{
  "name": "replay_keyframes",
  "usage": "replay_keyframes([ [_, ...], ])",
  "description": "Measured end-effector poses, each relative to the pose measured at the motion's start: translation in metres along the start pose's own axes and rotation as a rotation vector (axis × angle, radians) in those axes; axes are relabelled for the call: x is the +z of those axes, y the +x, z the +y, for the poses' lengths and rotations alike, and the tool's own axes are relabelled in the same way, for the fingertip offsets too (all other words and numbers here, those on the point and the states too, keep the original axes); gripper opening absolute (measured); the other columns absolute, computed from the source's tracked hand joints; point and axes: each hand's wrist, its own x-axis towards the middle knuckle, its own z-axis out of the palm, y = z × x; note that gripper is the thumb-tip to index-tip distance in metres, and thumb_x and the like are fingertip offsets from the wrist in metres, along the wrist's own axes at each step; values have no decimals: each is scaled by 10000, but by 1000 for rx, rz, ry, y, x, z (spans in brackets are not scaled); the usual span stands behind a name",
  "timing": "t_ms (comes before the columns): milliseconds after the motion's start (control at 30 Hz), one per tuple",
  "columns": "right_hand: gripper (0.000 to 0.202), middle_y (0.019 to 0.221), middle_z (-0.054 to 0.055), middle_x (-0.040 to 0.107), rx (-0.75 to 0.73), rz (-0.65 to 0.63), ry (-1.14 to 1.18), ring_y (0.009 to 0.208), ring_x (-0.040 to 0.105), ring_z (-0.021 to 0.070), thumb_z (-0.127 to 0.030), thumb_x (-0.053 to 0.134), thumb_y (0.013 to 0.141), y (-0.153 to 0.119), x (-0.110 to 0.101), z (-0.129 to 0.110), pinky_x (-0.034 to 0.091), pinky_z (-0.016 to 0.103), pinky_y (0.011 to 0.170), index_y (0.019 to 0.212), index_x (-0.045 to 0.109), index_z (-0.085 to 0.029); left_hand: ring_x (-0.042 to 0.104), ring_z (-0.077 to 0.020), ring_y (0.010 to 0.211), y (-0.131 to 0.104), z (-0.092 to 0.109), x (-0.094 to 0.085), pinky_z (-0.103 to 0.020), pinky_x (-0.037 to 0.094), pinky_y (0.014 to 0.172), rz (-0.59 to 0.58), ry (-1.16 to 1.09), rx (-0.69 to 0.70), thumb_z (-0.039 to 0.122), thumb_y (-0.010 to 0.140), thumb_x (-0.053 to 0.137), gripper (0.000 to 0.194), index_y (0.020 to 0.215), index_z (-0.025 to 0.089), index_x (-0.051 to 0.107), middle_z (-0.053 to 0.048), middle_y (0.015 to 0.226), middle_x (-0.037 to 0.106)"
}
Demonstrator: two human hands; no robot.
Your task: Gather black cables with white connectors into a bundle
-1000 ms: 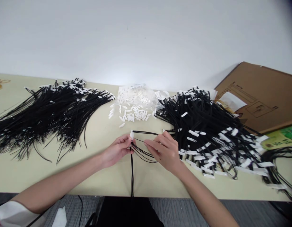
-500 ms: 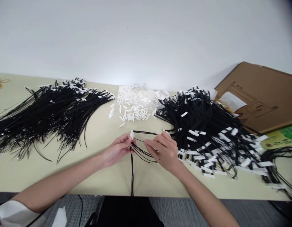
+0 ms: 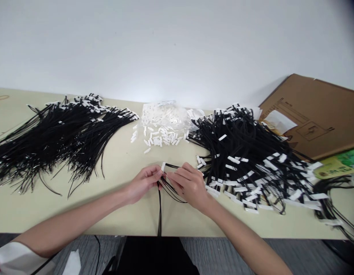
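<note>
step: fitting small white plastic connector point(image 3: 163, 167) onto thin black wires point(image 3: 159, 202), table centre near edge | left hand point(image 3: 142, 182) pinches wires | right hand point(image 3: 187, 184) grips connector end | next: likely needs steady, aligned push

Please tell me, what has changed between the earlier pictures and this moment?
The right hand moved left, closing on the left hand, and its fingers now meet at the white clip. The left hand still pinches the black wires. The piles did not move.
</note>
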Motion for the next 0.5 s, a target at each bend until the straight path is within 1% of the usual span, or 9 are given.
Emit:
replay_keyframes([
  [100, 107, 739, 29, 584, 29, 46, -2, 736, 455, 136, -133, 537, 789, 2, -3, -1, 412, 252, 660, 846, 609, -188, 495, -124, 645, 0, 2, 2, -249, 406, 572, 37, 11, 16, 307, 748, 568, 177, 733, 135, 602, -29, 706, 551],
  [133, 128, 809, 38, 595, 16, 52, -10, 809, 465, 153, -136, 550, 780, 2, -4, -2, 419, 274, 703, 877, 607, -196, 500, -130, 653, 0, 3, 1, -250, 405, 573, 51, 10, 19, 308, 742, 575, 177, 737, 135, 608, -31, 704, 559],
  [200, 167, 910, 39, 597, -76, 29, -17, 918, 463, 174, -144, 573, 763, 3, -6, -4, 416, 315, 765, 911, 603, -214, 510, -134, 658, 1, 4, 0, -246, 397, 580, 88, 4, 12, 309, 732, 588, 179, 745, 133, 620, -31, 690, 573],
  [267, 167, 927, 23, 599, -201, -25, -20, 962, 464, 165, -145, 575, 765, 2, -5, -6, 406, 328, 808, 913, 600, -219, 515, -129, 646, 2, 3, -2, -238, 386, 584, 129, -5, -6, 313, 724, 597, 186, 740, 130, 629, -29, 671, 582],
  [333, 147, 904, 6, 607, -291, -68, -33, 960, 475, 139, -134, 557, 784, 0, -1, -7, 398, 321, 842, 904, 596, -209, 516, -123, 631, 3, 3, -5, -234, 378, 586, 151, -14, -23, 322, 726, 593, 196, 730, 130, 633, -29, 662, 589],
  [400, 134, 898, -5, 611, -325, -92, -56, 958, 480, 124, -122, 539, 801, -2, 3, -7, 397, 314, 857, 899, 593, -196, 514, -120, 621, 3, 2, -6, -233, 374, 587, 156, -22, -30, 325, 730, 587, 198, 721, 133, 634, -26, 651, 588],
  [500, 114, 881, -11, 617, -361, -81, -74, 949, 490, 121, -102, 538, 803, -3, 8, -6, 410, 306, 847, 880, 593, -167, 515, -117, 631, 2, 2, -6, -230, 370, 599, 165, -27, -45, 313, 731, 589, 184, 727, 136, 638, -25, 654, 590],
])
